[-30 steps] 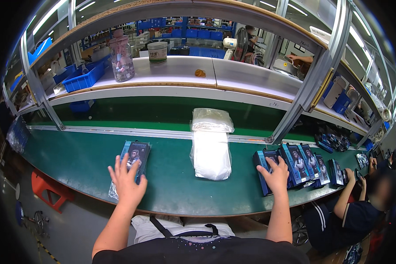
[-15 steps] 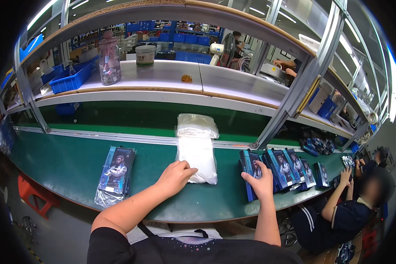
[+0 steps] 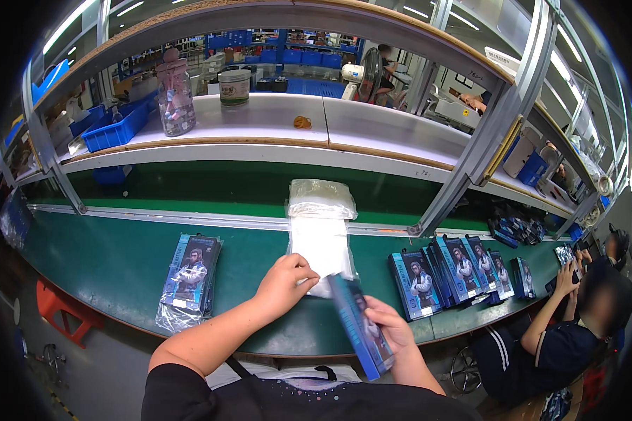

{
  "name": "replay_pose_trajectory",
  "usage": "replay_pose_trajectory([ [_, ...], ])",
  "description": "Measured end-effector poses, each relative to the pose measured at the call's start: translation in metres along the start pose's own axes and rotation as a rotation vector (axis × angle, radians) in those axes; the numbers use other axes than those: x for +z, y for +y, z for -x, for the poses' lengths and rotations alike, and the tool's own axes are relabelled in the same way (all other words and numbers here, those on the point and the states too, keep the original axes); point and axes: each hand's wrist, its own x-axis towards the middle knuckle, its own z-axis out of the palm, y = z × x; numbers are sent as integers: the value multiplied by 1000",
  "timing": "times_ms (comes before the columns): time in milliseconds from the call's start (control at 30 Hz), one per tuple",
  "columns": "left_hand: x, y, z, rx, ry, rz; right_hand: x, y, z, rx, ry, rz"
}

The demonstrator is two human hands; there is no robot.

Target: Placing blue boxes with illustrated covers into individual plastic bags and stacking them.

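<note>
My right hand grips a slim dark blue retail box with a printed figure, tilted above the near part of the green bench. One end of the box is beside the near end of a stack of clear plastic bags. At that same end my left hand is closed, thumb and fingertips pinching the edge of a bag. To the right stand several matching boxes in a leaning row. On the left lies a pile of boxes in clear plastic.
A shelf spans the bench, holding a blue bin, a clear bottle, a white tub and an amber roll. A co-worker sits at the right. A red stool stands at the left.
My right hand has taken a box from the row and brought it left and nearer, beside the bags. My left hand has shifted slightly, its fingertips now pinched at the bag's edge.
</note>
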Motion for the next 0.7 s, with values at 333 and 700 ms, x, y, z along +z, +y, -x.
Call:
replay_pose_trajectory([
  [333,3,3,8,-783,15,783,14,6,-27,66,-27,75],
  [700,23,-29,5,-608,-75,401,-34,20,-41,-108,75,371],
])
